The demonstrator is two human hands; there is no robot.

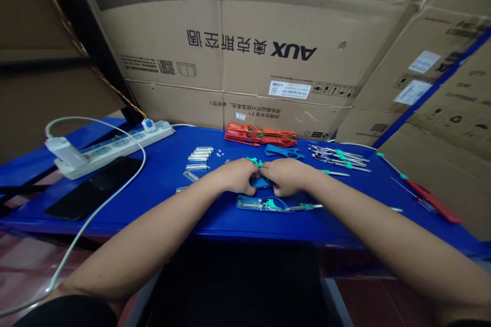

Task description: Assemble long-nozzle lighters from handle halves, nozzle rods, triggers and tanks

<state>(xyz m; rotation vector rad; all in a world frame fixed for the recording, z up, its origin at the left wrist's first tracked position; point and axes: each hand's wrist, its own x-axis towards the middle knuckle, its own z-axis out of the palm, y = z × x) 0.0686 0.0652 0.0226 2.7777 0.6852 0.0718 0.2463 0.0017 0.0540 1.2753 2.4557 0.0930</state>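
Observation:
My left hand and my right hand meet over the blue table, fingers curled and fingertips close together. Between them shows a blue plastic handle shell, gripped by both hands and partly covered by them. Just beyond the fingertips a green plastic piece sticks out; what the fingertips pinch is hidden. Nearer to me lies an open blue soldering iron handle, with wires, a green collar and a metal tube running out to the right, under my right forearm.
Red handle shells and blue shells lie at the back. Metal-tubed heating elements are heaped right, a red-handled iron beyond. Small clear-cased parts, a phone and a power strip lie left. Cardboard walls the back.

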